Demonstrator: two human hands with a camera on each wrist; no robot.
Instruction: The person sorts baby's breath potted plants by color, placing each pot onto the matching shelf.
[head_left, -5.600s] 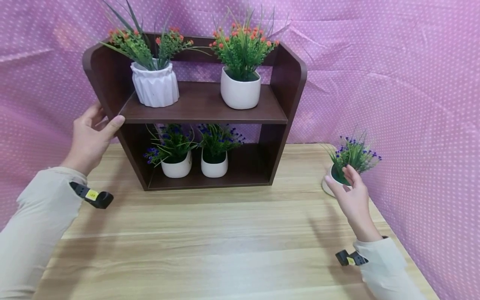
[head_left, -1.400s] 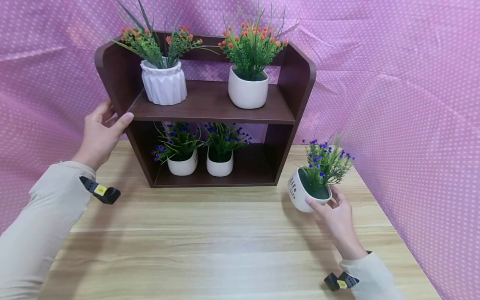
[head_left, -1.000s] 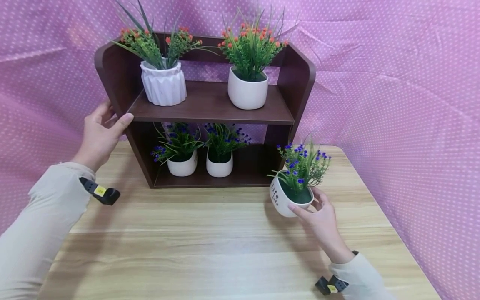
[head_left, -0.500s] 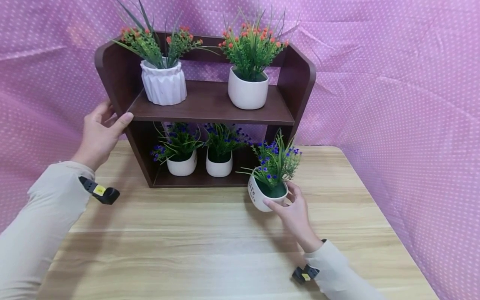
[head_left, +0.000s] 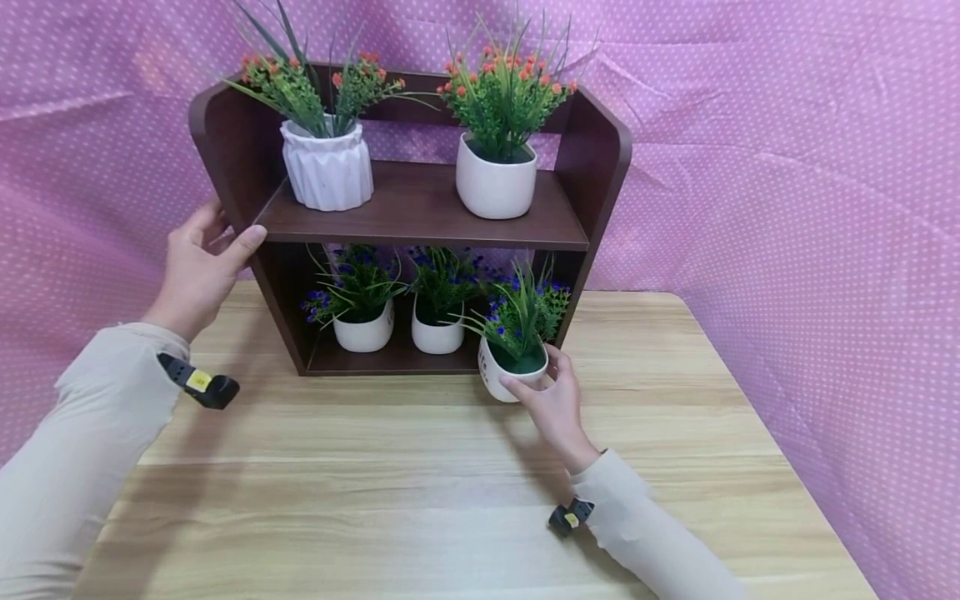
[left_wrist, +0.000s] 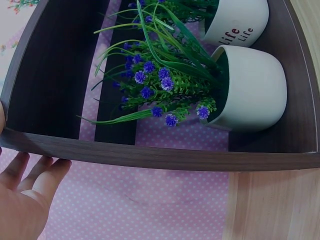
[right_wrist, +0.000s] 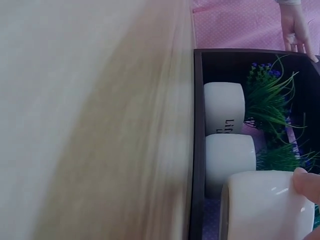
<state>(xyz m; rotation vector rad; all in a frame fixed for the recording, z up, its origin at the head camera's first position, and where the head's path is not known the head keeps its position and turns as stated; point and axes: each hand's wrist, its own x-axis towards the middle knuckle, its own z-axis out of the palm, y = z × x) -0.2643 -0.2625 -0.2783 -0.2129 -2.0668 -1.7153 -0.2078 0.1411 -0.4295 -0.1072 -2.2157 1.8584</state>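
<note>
My right hand (head_left: pixel 553 412) grips a white flowerpot (head_left: pixel 498 382) with purple flowers and dark lettering, thumb on the near side and fingers behind. The pot tilts at the lower right front edge of a dark brown two-tier shelf (head_left: pixel 420 229). In the right wrist view, the held pot (right_wrist: pixel 265 210) appears beside the two lower-tier pots, with the thumb on its wall. My left hand (head_left: pixel 193 271) holds the shelf's left side panel, thumb at the front edge. The left wrist view shows its fingers (left_wrist: pixel 47 182) against the panel's outer face.
Two white pots with purple flowers, a left one (head_left: pixel 365 335) and a middle one (head_left: pixel 438 337), stand on the lower tier. Above them are a pleated white pot (head_left: pixel 327 175) and a smooth white pot (head_left: pixel 497 187), both with orange flowers. Pink dotted cloth (head_left: pixel 787 208) hangs around the wooden table (head_left: pixel 420 492).
My right hand took the purple-flowered pot from the table's right side and carried it left to the shelf's lower right front. My left hand stays on the shelf's side panel.
</note>
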